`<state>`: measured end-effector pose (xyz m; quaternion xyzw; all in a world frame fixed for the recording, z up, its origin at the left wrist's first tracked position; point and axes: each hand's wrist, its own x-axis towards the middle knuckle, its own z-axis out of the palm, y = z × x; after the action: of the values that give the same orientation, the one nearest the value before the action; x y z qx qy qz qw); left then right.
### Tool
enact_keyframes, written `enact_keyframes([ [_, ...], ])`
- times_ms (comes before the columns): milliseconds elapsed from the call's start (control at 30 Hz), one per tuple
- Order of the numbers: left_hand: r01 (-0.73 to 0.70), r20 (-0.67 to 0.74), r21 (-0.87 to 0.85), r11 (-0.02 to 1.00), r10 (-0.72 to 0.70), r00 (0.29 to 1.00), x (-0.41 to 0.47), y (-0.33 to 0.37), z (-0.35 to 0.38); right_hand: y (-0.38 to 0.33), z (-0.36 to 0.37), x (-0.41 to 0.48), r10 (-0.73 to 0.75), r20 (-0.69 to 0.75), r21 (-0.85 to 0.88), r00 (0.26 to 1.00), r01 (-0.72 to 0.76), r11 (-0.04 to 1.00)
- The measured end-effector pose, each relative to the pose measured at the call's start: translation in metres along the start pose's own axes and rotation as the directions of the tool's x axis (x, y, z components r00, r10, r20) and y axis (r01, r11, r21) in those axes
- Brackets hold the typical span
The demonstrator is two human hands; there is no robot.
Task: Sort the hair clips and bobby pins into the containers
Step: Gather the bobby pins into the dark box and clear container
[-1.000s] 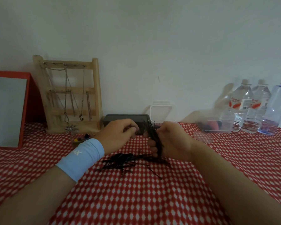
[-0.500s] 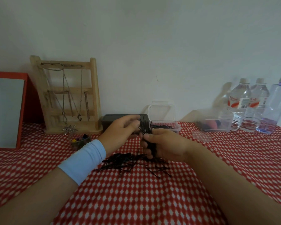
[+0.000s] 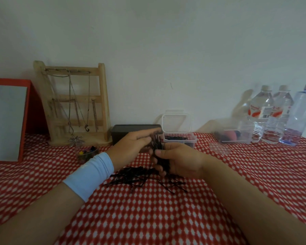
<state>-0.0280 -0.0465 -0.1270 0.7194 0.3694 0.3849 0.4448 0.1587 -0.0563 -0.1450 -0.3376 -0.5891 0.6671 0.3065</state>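
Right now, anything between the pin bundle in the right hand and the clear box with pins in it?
Nothing visible. The bobby pin bundle in the right hand is just in front of the clear box; its lid stands open at the back. The left hand is at the bundle's far side, off that path.

**No legible text in view**

Two water bottles (image 3: 262, 99) at the far right carry red-and-white labels (image 3: 254, 111), but the printing is too blurred to read. A small white mark on the light blue wristband (image 3: 90, 175) is also illegible.
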Motion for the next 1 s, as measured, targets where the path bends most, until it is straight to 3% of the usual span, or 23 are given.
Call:
enact_keyframes([
  [133,-0.038,0.067,0.173,0.984,0.027,0.997,-0.004,0.005,-0.001,-0.001,0.002,-0.001,-0.006,0.029,0.000,1.000,0.006,1.000],
  [233,-0.113,0.009,0.340,0.934,0.117,0.993,-0.004,0.008,-0.001,-0.001,0.004,-0.001,-0.002,0.030,0.004,1.000,0.002,1.000],
  [300,-0.167,-0.046,0.341,0.925,0.194,0.980,-0.001,0.006,-0.003,-0.001,0.004,-0.001,-0.001,0.039,0.017,0.999,0.001,1.000],
  [433,-0.178,-0.087,0.271,0.946,0.208,0.974,-0.002,0.005,-0.007,-0.001,0.002,-0.002,-0.027,0.073,0.069,0.997,0.022,0.997],
  [533,-0.154,-0.032,0.356,0.922,0.177,0.984,-0.002,0.003,-0.007,0.000,0.002,-0.002,-0.037,0.065,0.051,0.997,0.034,0.998],
  [700,-0.170,0.075,0.342,0.924,0.153,0.985,-0.003,0.004,-0.002,-0.003,0.002,-0.002,-0.062,0.016,0.077,0.998,0.061,0.995],
  [833,-0.224,0.197,0.435,0.872,0.150,0.969,-0.005,0.002,0.002,-0.004,0.001,-0.005,-0.052,0.007,0.004,0.999,0.052,0.999],
  [900,-0.250,0.167,0.434,0.866,0.195,0.967,-0.005,0.004,0.003,-0.003,0.000,-0.004,-0.052,0.017,0.004,0.999,0.052,0.999],
  [1000,-0.293,0.104,0.580,0.760,0.287,0.952,-0.003,0.004,0.001,-0.001,-0.002,0.001,-0.055,0.034,0.015,0.998,0.054,0.998],
])
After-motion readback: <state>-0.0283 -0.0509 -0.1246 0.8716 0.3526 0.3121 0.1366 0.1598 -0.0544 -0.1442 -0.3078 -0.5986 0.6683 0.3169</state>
